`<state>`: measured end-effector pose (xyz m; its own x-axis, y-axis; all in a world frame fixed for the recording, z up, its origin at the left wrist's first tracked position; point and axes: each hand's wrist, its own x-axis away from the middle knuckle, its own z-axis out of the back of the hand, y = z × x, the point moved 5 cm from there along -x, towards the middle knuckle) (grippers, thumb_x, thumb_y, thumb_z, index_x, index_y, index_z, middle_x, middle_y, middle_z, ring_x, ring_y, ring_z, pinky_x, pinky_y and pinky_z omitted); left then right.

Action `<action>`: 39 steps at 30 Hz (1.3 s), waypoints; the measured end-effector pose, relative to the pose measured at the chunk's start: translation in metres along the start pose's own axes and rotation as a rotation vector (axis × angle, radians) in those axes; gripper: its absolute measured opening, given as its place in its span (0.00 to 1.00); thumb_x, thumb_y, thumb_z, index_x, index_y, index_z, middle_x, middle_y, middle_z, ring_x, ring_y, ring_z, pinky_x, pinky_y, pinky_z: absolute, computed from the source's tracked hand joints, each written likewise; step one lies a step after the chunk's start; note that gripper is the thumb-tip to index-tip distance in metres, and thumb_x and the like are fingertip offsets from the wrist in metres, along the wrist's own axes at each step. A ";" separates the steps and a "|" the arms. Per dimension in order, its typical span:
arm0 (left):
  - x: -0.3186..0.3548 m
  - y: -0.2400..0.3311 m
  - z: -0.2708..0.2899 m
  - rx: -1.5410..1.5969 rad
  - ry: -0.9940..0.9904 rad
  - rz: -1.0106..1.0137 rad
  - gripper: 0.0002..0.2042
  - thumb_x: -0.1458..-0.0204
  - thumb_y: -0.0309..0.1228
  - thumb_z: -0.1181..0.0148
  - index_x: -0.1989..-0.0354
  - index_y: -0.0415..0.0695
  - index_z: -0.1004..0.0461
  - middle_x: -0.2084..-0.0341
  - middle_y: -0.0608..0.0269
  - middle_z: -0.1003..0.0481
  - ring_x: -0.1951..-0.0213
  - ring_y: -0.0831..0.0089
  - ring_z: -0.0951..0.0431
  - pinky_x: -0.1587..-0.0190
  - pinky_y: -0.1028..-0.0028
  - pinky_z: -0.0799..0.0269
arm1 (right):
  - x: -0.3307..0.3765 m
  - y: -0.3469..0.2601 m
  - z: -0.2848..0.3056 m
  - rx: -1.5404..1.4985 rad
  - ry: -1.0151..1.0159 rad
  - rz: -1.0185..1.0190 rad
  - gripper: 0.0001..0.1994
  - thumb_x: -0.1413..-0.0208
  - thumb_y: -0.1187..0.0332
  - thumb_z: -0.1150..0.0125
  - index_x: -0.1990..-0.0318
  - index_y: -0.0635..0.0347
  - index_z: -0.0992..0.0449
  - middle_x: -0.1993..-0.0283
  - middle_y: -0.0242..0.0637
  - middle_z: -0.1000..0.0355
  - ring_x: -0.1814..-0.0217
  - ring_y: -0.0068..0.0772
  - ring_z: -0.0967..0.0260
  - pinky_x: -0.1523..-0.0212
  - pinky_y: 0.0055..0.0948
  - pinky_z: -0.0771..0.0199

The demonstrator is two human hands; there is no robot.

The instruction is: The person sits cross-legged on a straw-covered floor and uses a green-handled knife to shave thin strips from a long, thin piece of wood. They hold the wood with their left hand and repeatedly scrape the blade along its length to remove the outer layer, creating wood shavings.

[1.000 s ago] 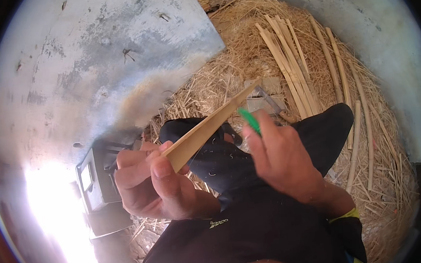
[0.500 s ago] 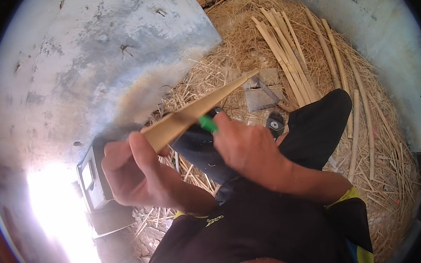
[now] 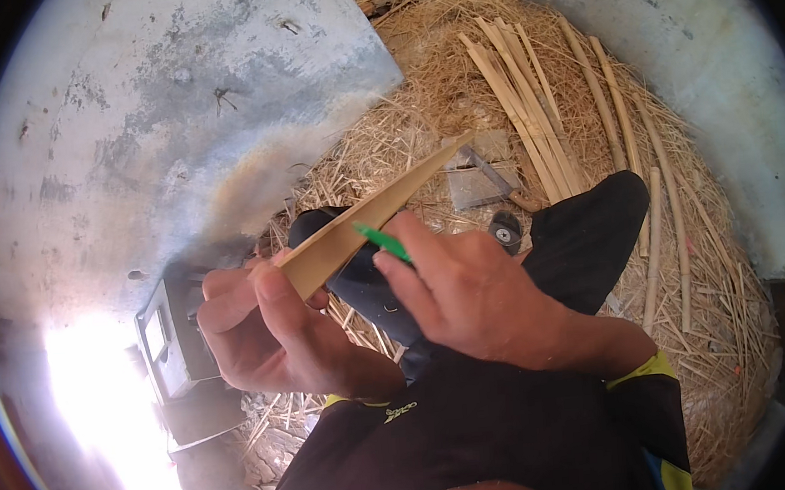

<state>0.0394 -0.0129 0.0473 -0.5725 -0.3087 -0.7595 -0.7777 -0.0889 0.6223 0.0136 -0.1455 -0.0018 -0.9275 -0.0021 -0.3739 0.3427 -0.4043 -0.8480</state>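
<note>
My left hand [image 3: 276,335] pinches the near end of a long split bamboo strip [image 3: 398,194] between thumb and fingers. The strip slants up and away to the right, its pale inner face turned toward me. In my right hand [image 3: 482,284] is a slim green pen [image 3: 385,244], gripped between thumb and fingers. Its pointed tip lies at or just over the strip's face, a short way beyond my left fingers; whether it touches, I cannot tell.
Past my knees, a wooden-handled knife [image 3: 497,176] lies on a grey slab [image 3: 472,189], near a round black object [image 3: 504,230]. Bamboo strips [image 3: 529,112] and bamboo poles [image 3: 670,244] rest on straw [image 3: 435,69] at the right. A pale box [image 3: 167,343] stands left, below a worn wall [image 3: 191,95].
My right hand has shifted slightly down, and the green pen now shows more of its length, pointing up-left at the strip. The strip has turned a little in my left hand.
</note>
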 end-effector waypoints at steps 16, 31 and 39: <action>-0.004 -0.003 0.008 -0.072 -0.132 -0.089 0.12 0.48 0.32 0.42 0.73 0.34 0.31 0.82 0.56 0.32 0.86 0.80 0.38 0.84 0.82 0.44 | 0.002 -0.006 0.008 -0.072 -0.057 -0.044 0.09 0.43 0.69 0.48 0.62 0.67 0.35 0.84 0.49 0.34 0.81 0.52 0.31 0.81 0.42 0.33; -0.007 -0.005 0.014 -0.147 -0.165 -0.186 0.09 0.46 0.30 0.45 0.68 0.33 0.29 0.80 0.50 0.27 0.83 0.78 0.36 0.81 0.82 0.41 | 0.000 0.020 -0.012 0.119 0.007 -0.098 0.08 0.42 0.69 0.50 0.63 0.66 0.36 0.85 0.49 0.34 0.83 0.53 0.32 0.81 0.45 0.33; -0.005 0.003 0.020 -0.268 -0.215 -0.202 0.12 0.45 0.33 0.43 0.67 0.34 0.30 0.74 0.50 0.25 0.80 0.81 0.33 0.80 0.84 0.41 | 0.002 0.013 -0.013 0.089 -0.019 -0.074 0.09 0.41 0.67 0.50 0.67 0.66 0.36 0.85 0.51 0.34 0.82 0.53 0.32 0.82 0.45 0.34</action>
<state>0.0347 0.0072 0.0491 -0.4783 -0.0574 -0.8763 -0.8012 -0.3800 0.4622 0.0185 -0.1386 -0.0188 -0.9526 0.0136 -0.3040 0.2599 -0.4833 -0.8360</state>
